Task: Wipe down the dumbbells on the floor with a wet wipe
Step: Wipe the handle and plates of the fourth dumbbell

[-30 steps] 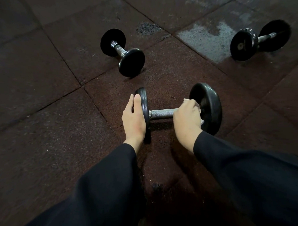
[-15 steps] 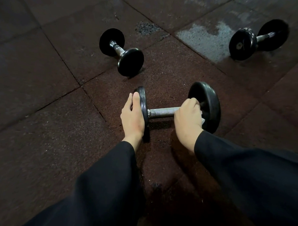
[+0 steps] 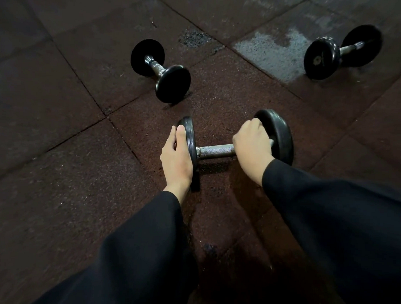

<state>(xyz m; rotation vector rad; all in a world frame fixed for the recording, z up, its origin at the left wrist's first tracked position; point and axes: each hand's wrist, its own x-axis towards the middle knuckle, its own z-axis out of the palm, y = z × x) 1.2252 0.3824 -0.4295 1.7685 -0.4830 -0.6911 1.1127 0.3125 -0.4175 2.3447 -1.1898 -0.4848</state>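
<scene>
Left hand [image 3: 177, 155] grips the near dumbbell's [image 3: 217, 150] left plate [image 3: 190, 140] on the rubber floor [image 3: 58, 169], likely steadying it against rolling. Right hand [image 3: 252, 145] curls against the right plate's [image 3: 279, 134] inner face; wet wipe hidden, presumably underneath.

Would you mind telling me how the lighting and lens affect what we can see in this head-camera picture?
Head view: dim light overall; both black sleeves merge into shadow at the bottom. The near dumbbell has glints on its metal bar and right disc. A pale patch of floor catches light near the far right dumbbell. The wide-angle lens fans the floor seams out; the corners darken.
</scene>
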